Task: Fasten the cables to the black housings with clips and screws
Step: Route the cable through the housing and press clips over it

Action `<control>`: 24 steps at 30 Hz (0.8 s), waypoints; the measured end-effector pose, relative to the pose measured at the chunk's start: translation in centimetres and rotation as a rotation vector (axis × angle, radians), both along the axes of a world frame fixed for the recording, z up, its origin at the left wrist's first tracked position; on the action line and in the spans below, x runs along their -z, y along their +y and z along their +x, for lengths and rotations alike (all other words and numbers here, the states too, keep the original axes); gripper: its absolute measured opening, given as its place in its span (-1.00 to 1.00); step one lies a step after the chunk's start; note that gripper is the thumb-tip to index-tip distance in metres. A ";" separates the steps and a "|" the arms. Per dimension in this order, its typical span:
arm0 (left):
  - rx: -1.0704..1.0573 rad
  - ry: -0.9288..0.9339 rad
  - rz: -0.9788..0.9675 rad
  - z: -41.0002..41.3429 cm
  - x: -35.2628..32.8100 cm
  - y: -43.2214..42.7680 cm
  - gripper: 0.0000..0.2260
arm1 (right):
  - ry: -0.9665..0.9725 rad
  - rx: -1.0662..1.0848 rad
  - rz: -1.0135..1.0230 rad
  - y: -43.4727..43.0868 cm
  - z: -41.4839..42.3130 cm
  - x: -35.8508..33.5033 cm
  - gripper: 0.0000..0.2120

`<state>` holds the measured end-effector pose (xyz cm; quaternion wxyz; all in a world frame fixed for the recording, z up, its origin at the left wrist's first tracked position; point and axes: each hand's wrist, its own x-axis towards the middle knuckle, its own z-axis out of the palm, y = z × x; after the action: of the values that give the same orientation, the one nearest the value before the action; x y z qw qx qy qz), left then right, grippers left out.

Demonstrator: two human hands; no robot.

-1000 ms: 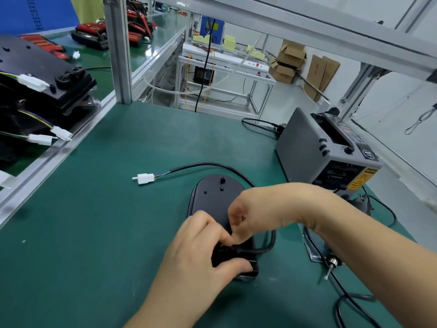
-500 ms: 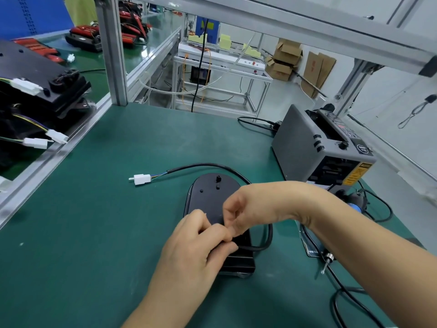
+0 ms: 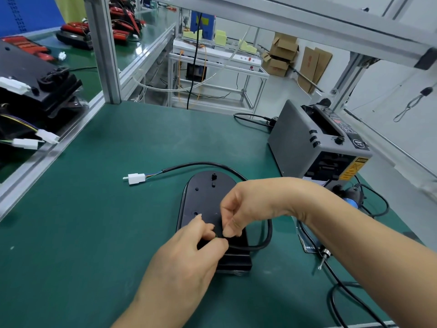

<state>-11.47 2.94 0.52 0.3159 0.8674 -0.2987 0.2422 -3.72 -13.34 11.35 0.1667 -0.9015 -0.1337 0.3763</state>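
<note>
Cable [image 3: 269,233] loops off the right side of the black housing [image 3: 208,197], which lies flat on the green mat [image 3: 94,233], and returns to the housing's near end. There the left hand [image 3: 189,263] pinches it, and the right hand [image 3: 246,204], fingers curled, pinches a small black piece just above.

left hand [image 3: 189,254] pinched cable [image 3: 269,233] on black housing [image 3: 205,197] | right hand [image 3: 248,204] pinched small black piece [image 3: 217,233], maybe clip
</note>
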 end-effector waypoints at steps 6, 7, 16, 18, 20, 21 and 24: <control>-0.009 -0.053 0.047 0.2 0.1 0.0 -0.83 | 0.011 -0.014 -0.018 0.0 0.1 0.0 -0.88; -0.013 -0.080 0.064 0.2 0.2 -0.1 -0.81 | 0.014 -0.012 -0.014 -0.1 0.2 0.1 -0.88; -0.020 -0.156 0.031 0.3 0.7 -0.2 -0.86 | 0.048 0.018 0.061 -0.5 0.3 0.2 -0.89; -0.020 -0.146 0.013 0.4 0.7 -0.2 -0.87 | 0.037 0.008 0.039 -0.4 0.3 0.3 -0.89; -0.017 -0.144 -0.009 0.5 0.9 -0.3 -0.88 | 0.026 0.007 0.027 -0.4 0.3 0.4 -0.89; -0.018 -0.146 -0.022 0.5 0.9 -0.3 -0.89 | 0.022 0.011 0.030 -0.4 0.2 0.4 -0.89; -0.025 -0.181 -0.053 0.7 0.9 -0.6 -0.92 | 0.011 0.023 0.042 -0.4 0.1 0.5 -0.88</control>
<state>-10.81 2.35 -0.41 0.3073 0.8370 -0.3088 0.3311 -3.57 -13.71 10.80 0.1905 -0.8973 -0.1303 0.3764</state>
